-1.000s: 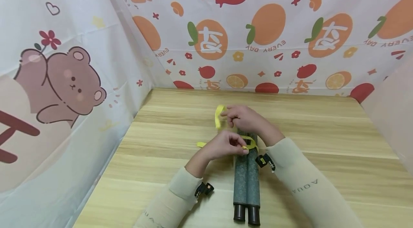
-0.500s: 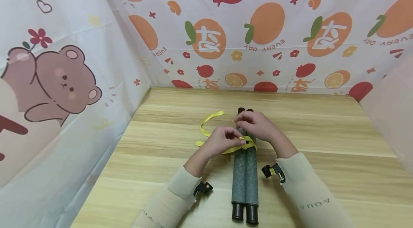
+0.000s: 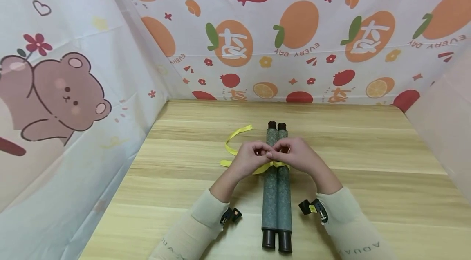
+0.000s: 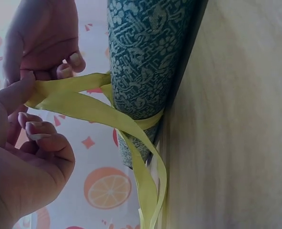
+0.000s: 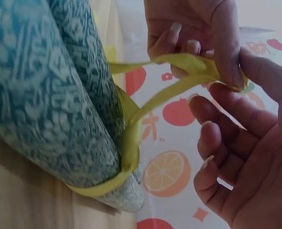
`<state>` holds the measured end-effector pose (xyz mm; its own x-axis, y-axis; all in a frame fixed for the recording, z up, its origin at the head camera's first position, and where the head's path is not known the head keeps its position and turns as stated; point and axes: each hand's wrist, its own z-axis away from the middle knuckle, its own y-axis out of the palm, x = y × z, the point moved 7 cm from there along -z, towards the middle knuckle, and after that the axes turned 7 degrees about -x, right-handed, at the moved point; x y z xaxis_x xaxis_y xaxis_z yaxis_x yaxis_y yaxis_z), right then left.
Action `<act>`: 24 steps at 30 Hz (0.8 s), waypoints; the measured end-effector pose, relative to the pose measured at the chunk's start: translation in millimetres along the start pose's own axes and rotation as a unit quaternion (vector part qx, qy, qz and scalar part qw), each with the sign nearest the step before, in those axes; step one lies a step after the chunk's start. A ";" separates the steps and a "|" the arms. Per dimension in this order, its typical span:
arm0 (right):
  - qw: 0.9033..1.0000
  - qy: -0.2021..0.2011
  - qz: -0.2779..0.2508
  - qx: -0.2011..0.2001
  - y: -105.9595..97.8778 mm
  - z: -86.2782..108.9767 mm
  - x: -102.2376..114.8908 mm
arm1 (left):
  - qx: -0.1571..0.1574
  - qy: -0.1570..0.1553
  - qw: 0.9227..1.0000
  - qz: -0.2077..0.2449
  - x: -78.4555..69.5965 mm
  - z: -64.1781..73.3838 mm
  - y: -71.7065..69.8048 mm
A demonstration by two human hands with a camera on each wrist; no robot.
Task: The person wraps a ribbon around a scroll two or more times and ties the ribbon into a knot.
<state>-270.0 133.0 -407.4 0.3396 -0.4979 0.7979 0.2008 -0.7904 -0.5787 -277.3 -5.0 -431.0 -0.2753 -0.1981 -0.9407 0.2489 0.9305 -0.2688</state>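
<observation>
A double-rolled scroll (image 3: 270,202) in grey-green patterned fabric, with dark end knobs, lies lengthwise on the table. A yellow ribbon (image 3: 262,169) circles its middle. My left hand (image 3: 250,160) pinches a loop of this ribbon between thumb and forefinger, lifted off the roll. Meeting it fingertip to fingertip, my right hand (image 3: 296,154) pinches the same loop at its far end. In the right wrist view, the ribbon loop (image 5: 179,86) runs taut from the knot to both thumbs, and the right hand's other fingers (image 5: 212,143) are loosely bent.
Two loose ribbon tails (image 3: 229,141) trail onto the wooden table (image 3: 176,186) left of the scroll. A fruit-print cloth (image 3: 265,47) hangs behind the table, and a bear-print cloth (image 3: 73,88) hangs at the left.
The right hand has let one ribbon tail drop to the left, come back toward me and joined the left hand at the loop. The left hand has stayed near the knot.
</observation>
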 end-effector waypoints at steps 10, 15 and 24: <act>0.996 0.053 0.002 -0.067 -2.4 2.0 -7.5 | 0.006 0.002 1.000 0.014 -3.5 1.1 -0.4; 0.990 0.027 0.055 -0.126 -6.1 5.8 -2.3 | 0.025 -0.030 0.998 0.056 -3.0 1.9 -0.7; 0.980 0.049 0.003 -0.191 -7.1 12.2 -4.9 | 0.024 -0.059 0.991 0.121 -0.3 1.8 1.1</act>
<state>-261.8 145.4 -409.3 0.2469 -0.5196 0.8179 -0.1663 -0.8543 -0.4925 -275.3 -4.5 -431.4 -0.0937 -0.0089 -0.9956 0.3393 0.9398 -0.0404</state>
